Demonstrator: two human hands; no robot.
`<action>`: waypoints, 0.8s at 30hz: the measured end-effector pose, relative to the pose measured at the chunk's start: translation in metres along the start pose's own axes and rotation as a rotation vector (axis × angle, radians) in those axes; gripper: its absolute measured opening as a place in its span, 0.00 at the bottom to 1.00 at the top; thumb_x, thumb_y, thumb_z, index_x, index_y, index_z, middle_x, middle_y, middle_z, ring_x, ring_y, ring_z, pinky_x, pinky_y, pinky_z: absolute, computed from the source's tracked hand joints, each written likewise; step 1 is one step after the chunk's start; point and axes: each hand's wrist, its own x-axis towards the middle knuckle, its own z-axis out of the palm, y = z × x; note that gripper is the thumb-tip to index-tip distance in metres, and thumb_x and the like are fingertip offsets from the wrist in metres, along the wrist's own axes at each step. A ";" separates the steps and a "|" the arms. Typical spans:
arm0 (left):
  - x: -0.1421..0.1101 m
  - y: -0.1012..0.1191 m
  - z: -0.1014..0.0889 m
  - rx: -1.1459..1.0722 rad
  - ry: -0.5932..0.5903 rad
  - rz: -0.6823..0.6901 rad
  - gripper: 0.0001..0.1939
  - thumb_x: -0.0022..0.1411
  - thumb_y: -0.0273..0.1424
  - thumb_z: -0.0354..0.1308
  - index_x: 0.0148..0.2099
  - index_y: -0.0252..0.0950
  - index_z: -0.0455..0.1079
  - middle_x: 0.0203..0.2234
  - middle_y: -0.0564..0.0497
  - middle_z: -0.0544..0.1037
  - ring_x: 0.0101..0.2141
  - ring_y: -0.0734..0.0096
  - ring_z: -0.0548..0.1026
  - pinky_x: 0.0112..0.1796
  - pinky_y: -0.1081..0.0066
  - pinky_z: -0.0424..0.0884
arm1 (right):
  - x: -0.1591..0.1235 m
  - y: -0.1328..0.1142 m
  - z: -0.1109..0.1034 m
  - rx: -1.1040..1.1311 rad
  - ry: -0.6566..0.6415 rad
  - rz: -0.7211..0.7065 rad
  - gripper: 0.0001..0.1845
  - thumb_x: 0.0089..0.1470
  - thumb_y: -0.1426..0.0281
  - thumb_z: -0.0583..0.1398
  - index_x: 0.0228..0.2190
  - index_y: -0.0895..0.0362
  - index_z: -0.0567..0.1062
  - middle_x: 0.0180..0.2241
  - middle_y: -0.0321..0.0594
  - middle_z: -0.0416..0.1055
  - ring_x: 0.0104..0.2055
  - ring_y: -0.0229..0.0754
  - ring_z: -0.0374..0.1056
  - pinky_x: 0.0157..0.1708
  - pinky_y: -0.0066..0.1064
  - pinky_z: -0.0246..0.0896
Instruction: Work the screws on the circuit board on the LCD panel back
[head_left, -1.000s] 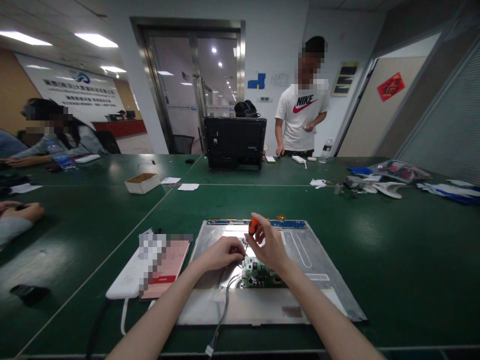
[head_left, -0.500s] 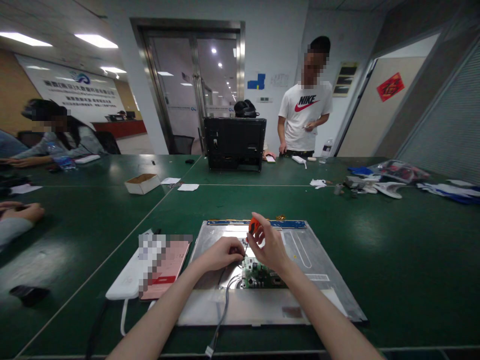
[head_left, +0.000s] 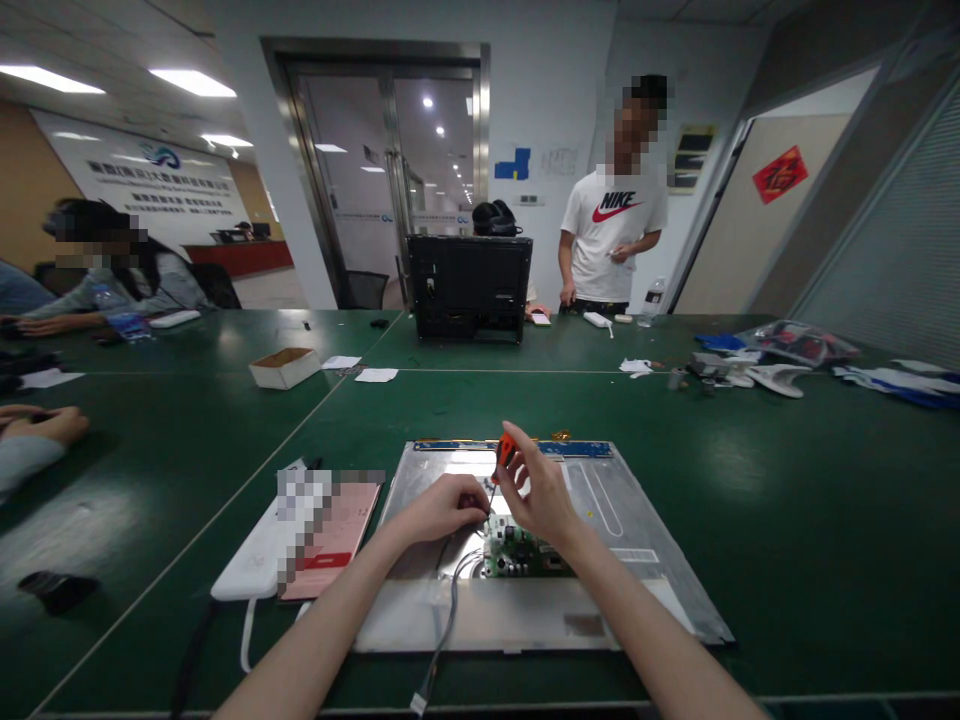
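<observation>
My right hand [head_left: 541,492] grips a small screwdriver [head_left: 504,452] with an orange and black handle. Its thin shaft slants down to the upper left corner of a green circuit board [head_left: 519,552]. That board lies on the silver back of a flat display panel [head_left: 637,600]. Beside the screwdriver's tip, my left hand [head_left: 450,504] has its fingertips pinched together near the board's corner; what they hold, if anything, is hidden. A grey cable bundle [head_left: 454,600] runs from the board's left side over the panel's front edge and ends in a white plug.
Left of the panel lie a white power bank [head_left: 251,560] and a pink booklet [head_left: 337,545]. Farther back are a small open box [head_left: 285,367] and a black monitor housing [head_left: 471,288]. Gloves and parts [head_left: 750,368] lie at right. Another person's hands [head_left: 52,425] rest at left.
The screwdriver handle has turned slightly in my right hand's fingers, its tip staying at the board's corner. My left hand has kept its place. The standing person has shifted a little to the right.
</observation>
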 end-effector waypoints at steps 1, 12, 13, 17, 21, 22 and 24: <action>0.000 0.000 0.000 0.004 -0.002 -0.004 0.05 0.55 0.23 0.57 0.35 0.32 0.73 0.27 0.52 0.75 0.29 0.73 0.71 0.33 0.75 0.66 | 0.000 0.000 0.000 -0.007 0.005 -0.001 0.34 0.55 0.75 0.55 0.61 0.52 0.52 0.34 0.38 0.72 0.24 0.34 0.67 0.22 0.26 0.64; 0.000 -0.006 0.001 0.011 0.000 0.005 0.06 0.54 0.22 0.57 0.35 0.33 0.73 0.27 0.52 0.74 0.29 0.72 0.71 0.32 0.75 0.65 | 0.003 -0.001 0.001 -0.074 0.061 -0.039 0.28 0.58 0.69 0.58 0.58 0.50 0.56 0.31 0.34 0.69 0.22 0.32 0.62 0.21 0.25 0.61; 0.000 -0.005 0.001 0.015 0.000 0.004 0.06 0.54 0.22 0.57 0.35 0.33 0.73 0.28 0.52 0.74 0.30 0.72 0.71 0.33 0.75 0.65 | 0.002 -0.001 0.001 -0.069 0.055 -0.036 0.28 0.58 0.68 0.58 0.58 0.51 0.56 0.32 0.35 0.69 0.22 0.32 0.63 0.21 0.25 0.62; 0.000 -0.002 0.000 0.037 -0.010 0.002 0.05 0.55 0.23 0.57 0.35 0.33 0.73 0.28 0.52 0.75 0.31 0.72 0.71 0.34 0.74 0.65 | 0.001 0.000 0.001 -0.049 0.026 -0.013 0.31 0.57 0.69 0.57 0.59 0.52 0.54 0.33 0.36 0.71 0.24 0.34 0.65 0.23 0.27 0.63; 0.000 -0.001 0.000 0.027 -0.010 0.001 0.05 0.55 0.22 0.56 0.35 0.32 0.72 0.28 0.52 0.74 0.30 0.72 0.71 0.33 0.74 0.65 | 0.000 0.000 0.001 -0.029 0.009 -0.005 0.32 0.57 0.72 0.56 0.60 0.53 0.53 0.32 0.37 0.71 0.24 0.34 0.66 0.23 0.27 0.64; 0.000 -0.001 0.000 0.026 -0.008 -0.002 0.05 0.55 0.22 0.56 0.35 0.32 0.73 0.27 0.52 0.74 0.30 0.72 0.71 0.33 0.74 0.65 | 0.000 0.000 0.001 -0.024 0.008 -0.002 0.32 0.56 0.73 0.56 0.60 0.53 0.53 0.32 0.36 0.71 0.24 0.34 0.66 0.23 0.27 0.64; 0.000 -0.001 0.000 0.026 -0.005 -0.009 0.06 0.54 0.22 0.56 0.35 0.33 0.73 0.27 0.53 0.74 0.30 0.72 0.71 0.33 0.74 0.65 | 0.001 -0.001 0.001 -0.016 0.008 0.003 0.32 0.56 0.73 0.55 0.60 0.53 0.53 0.31 0.36 0.71 0.24 0.34 0.66 0.23 0.27 0.64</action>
